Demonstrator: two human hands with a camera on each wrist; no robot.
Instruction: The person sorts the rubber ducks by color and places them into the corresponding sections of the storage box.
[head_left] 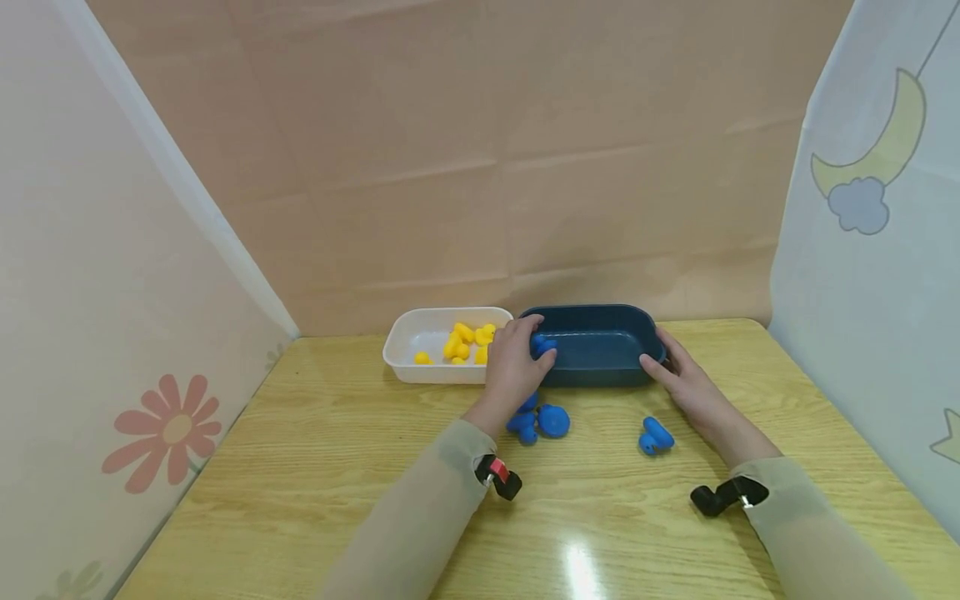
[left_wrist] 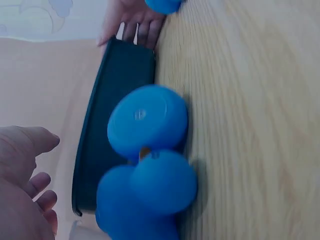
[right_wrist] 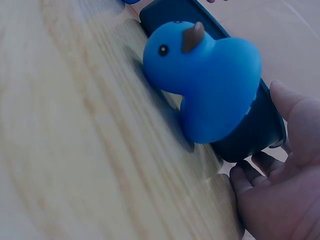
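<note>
My left hand [head_left: 513, 362] reaches over the left end of a dark teal plastic tray [head_left: 600, 379]. A blue rubber duck [head_left: 545, 344] shows just beside its fingers, inside that end. In the left wrist view the left hand's fingers [left_wrist: 44, 197] are loosely bent and thumb apart, with nothing seen between them. My right hand [head_left: 693, 392] holds the tray's right end, thumb at the rim and fingers against the outer wall. Several blue ducks [head_left: 553, 421] lie below the left hand, and one more blue duck [head_left: 657, 436] lies near the right wrist.
Left of the dark tray stands a white tray [head_left: 435, 374] with several yellow rubber ducks [head_left: 454, 345] in it. A tan cloth [head_left: 390, 167] hangs behind the wooden table [head_left: 315, 467]. Patterned white cloths stand at both sides.
</note>
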